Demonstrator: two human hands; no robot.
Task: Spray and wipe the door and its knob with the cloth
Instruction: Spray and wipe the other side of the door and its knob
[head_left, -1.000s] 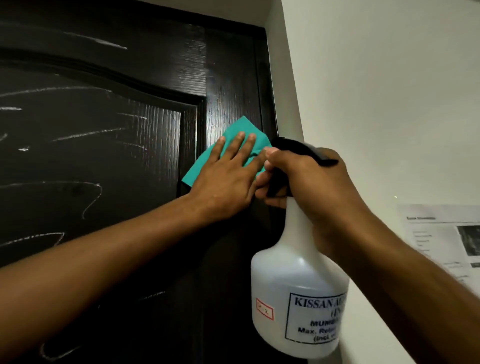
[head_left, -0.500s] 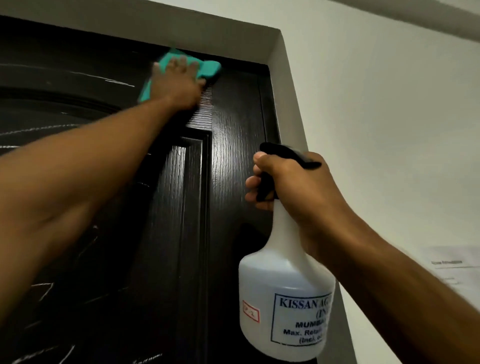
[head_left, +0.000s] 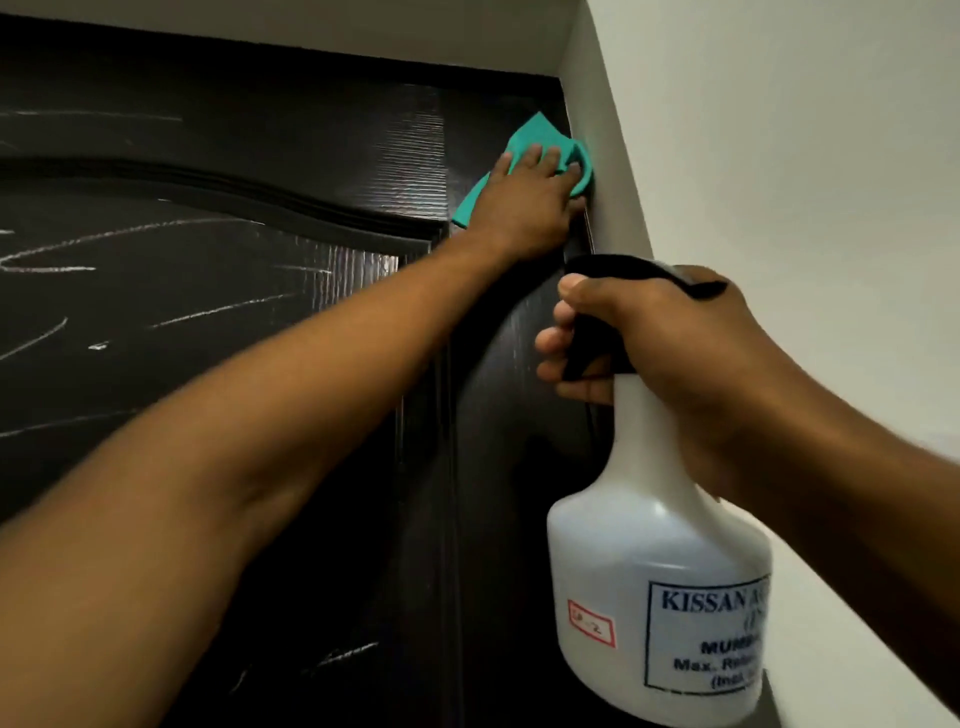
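two hands busy — left hand (head_left: 524, 208) flat on cloth (head_left: 530, 143), right hand (head_left: 670, 343) seemingly gripping spray bottle (head_left: 639, 561).

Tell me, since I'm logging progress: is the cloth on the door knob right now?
No, the left hand presses the green cloth flat on the door near its upper right corner; no knob shows.

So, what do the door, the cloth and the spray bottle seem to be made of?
Door: likely wood or wood-look laminate, dark brown with a slight gloss; fine grain lines catch the light, and pale streaks mark it.
Cloth: soft teal fabric, perhaps microfibre; it folds under the left hand.
Spray bottle: translucent white plastic, matte, with a black trigger head held by the right hand.
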